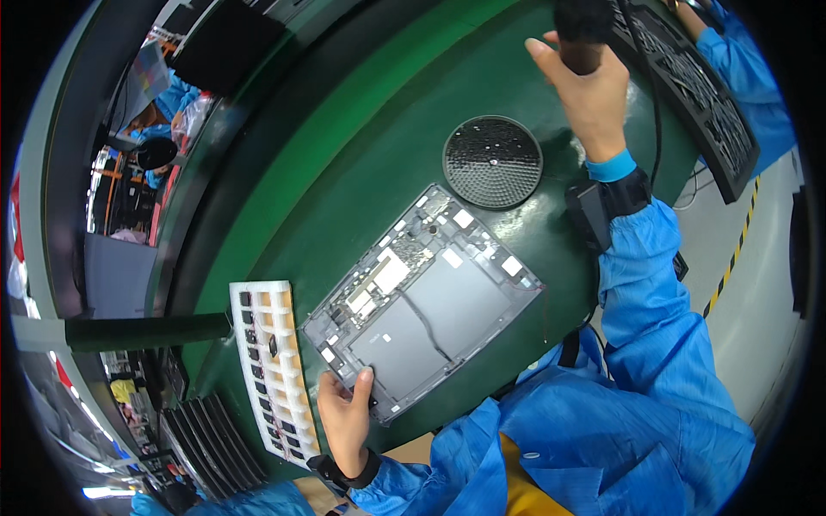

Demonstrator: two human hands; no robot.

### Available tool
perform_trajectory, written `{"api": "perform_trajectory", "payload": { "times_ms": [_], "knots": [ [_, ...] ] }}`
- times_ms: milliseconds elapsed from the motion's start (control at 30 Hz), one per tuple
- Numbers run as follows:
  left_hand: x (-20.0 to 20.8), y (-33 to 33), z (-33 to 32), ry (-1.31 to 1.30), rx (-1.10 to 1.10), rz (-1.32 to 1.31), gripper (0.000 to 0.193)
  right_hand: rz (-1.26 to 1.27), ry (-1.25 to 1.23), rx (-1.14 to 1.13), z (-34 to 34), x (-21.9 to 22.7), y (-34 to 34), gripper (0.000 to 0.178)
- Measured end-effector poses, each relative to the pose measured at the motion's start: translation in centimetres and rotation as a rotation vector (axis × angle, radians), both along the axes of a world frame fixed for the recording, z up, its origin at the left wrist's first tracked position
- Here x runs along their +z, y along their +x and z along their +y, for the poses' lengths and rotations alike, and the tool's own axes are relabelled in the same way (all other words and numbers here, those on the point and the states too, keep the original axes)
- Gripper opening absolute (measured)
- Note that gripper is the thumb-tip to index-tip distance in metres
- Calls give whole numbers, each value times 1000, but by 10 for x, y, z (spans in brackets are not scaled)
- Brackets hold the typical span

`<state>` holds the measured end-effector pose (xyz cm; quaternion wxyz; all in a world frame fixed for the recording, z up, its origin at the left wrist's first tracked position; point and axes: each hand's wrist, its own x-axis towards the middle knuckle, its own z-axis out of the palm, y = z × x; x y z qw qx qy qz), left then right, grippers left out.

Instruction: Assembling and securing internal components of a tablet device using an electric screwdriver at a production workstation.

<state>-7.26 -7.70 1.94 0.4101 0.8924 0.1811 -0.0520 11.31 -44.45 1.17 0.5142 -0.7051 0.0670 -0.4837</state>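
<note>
The opened laptop (465,297) lies by the worktop's (344,224) near edge, its left end pinched in the left hand (346,419). Toward the far right, past a round dish (482,187), the right hand (594,99) grips a dark tool (582,21), thumb sticking out.

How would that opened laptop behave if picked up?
The laptop is probably stiff, given its flat slab shape. It looks fragile, with its circuit board bare. Being thin and broad, it may tilt if lifted by one corner.
</note>
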Motion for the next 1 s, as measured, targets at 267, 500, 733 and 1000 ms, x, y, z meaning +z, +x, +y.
{"api": "perform_trajectory", "payload": {
  "times_ms": [267, 500, 733, 1000],
  "knots": [
    [-7, 12, 15, -540, 241, -346, 41, -2, -13, 23, 2, 2, 3, 29],
    [25, 78, 53, -646, 74, -397, 49, -13, 109, 21, -8, 1, -6, 28],
    [17, 226, 80, -827, 175, -421, 27, 22, 158, 84, -3, 9, -12, 23],
    [-30, 316, 101, -844, 538, -493, 30, 29, 194, 139, 5, 11, -11, 24]
  ]
}}
